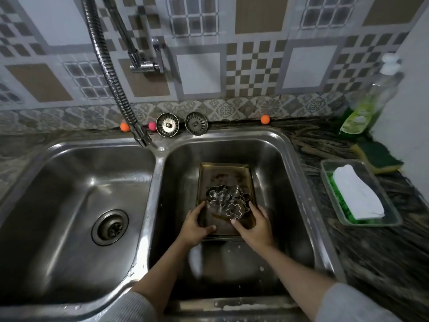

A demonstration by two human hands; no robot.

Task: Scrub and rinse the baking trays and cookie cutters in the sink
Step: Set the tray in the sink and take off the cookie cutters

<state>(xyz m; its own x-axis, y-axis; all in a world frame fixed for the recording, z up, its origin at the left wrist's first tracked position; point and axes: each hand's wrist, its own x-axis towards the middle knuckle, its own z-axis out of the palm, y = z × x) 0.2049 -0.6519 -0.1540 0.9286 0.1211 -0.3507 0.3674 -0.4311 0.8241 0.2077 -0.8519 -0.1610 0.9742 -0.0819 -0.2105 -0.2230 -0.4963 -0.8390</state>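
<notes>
A rectangular metal baking tray (226, 175), browned and stained across its floor, is seen in the right basin of a double stainless-steel sink (292, 159), with its long side running away from the viewer. A heap of small shiny metal cookie cutters (228, 199) is piled in the near half of the tray; a flower-shaped one lies nearest the front. The tray's near left edge is gripped by the left hand (197, 223), fingers curled over the rim and thumb laid along the near edge. The near right corner is held by the right hand (254, 225), fingers wrapped around the side. A second tray edge appears to lie beneath, though this cannot be told for certain.
</notes>
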